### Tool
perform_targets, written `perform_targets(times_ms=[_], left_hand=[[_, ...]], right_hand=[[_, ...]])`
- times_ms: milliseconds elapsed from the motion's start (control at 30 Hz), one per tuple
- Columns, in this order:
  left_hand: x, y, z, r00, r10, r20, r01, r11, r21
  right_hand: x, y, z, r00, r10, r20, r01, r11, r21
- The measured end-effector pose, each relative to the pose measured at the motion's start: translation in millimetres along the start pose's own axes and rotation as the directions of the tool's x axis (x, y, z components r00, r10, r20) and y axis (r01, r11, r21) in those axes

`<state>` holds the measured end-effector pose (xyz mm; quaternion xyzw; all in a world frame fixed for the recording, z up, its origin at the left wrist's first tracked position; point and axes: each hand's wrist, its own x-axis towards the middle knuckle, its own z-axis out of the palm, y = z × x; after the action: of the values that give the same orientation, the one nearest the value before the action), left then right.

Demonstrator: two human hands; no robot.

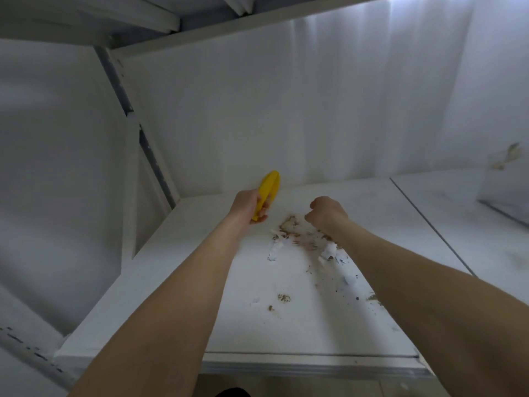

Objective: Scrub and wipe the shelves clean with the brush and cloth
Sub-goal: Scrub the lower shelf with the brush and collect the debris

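Left hand is up at the back-left of the shelf, brush in it; right hand is near, to its right. Crumbs lie on the shelf between and before them. A second shelf adjoins on the right.

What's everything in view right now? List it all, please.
brush: one, yellow, held up over the back left of the shelf
shelf: one, white, straight ahead under both arms
debris: many bits, brown crumbs and white scraps, scattered across the middle of the shelf
neighbouring board: one, white, to the right past a dark seam
clear container: one, see-through with a brown smear, far right, blurred
upper shelf: one, white, overhead
upright post: one, grey, at the left rear corner
left hand: grips the brush handle
right hand: curled in a fist above the debris, nothing seen in it
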<state>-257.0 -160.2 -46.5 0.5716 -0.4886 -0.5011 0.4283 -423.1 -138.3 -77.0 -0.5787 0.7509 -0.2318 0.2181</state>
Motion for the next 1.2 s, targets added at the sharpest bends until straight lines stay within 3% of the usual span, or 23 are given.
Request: perform_targets(times_ms=[167, 300, 433, 533, 667, 833, 933, 1000, 1100, 1200], left_hand=[[40.9, -3.6, -7.0, 0.993, 0.100, -0.064, -0.084, 0.973, 0.215], [85.2, -17.5, -7.8, 0.968, 0.219, -0.119, -0.131, 0.853, 0.506], [117.7, -29.2, -5.8, 0.936, 0.314, -0.157, -0.147, 0.757, 0.637], [131.8, -33.5, 2.3, 0.947, 0.295, -0.126, -0.135, 0.722, 0.679], [119.8, -24.8, 32.8, 0.972, 0.213, 0.099, -0.225, 0.718, 0.658], [77.5, -7.5, 40.7, 0.933, -0.027, 0.359, -0.232, 0.718, 0.657], [69.3, 6.4, 31.7, 0.895, -0.093, 0.436, -0.247, 0.710, 0.660], [74.1, 7.7, 35.0, 0.930, 0.021, 0.368, -0.265, 0.731, 0.629], [89.6, 0.0, 50.1, 0.964, 0.232, 0.132, -0.265, 0.775, 0.574], [109.2, -10.2, 66.2, 0.954, 0.296, 0.042, -0.252, 0.722, 0.644]], right_hand=[[15.3, 12.8, -3.4, 0.998, 0.044, -0.043, -0.048, 0.995, -0.091], [33.7, 29.9, 9.3, 0.999, 0.039, -0.007, -0.040, 0.991, -0.130], [48.9, 31.7, 17.9, 1.000, -0.004, -0.029, -0.001, 0.985, -0.175], [58.6, 30.5, 24.7, 0.999, 0.008, -0.034, -0.017, 0.965, -0.261], [61.2, 30.2, 29.1, 0.999, 0.044, -0.029, -0.051, 0.947, -0.317], [60.2, 43.2, 17.4, 0.958, 0.178, -0.223, -0.187, 0.982, -0.023], [58.7, 48.3, -0.4, 0.936, 0.239, -0.258, -0.258, 0.966, -0.038], [56.5, 50.3, -9.1, 0.940, 0.251, -0.233, -0.278, 0.956, -0.091], [54.4, 56.7, -7.8, 0.967, 0.220, -0.127, -0.234, 0.967, -0.102], [53.1, 62.7, 0.3, 0.981, 0.168, -0.102, -0.179, 0.977, -0.117]])
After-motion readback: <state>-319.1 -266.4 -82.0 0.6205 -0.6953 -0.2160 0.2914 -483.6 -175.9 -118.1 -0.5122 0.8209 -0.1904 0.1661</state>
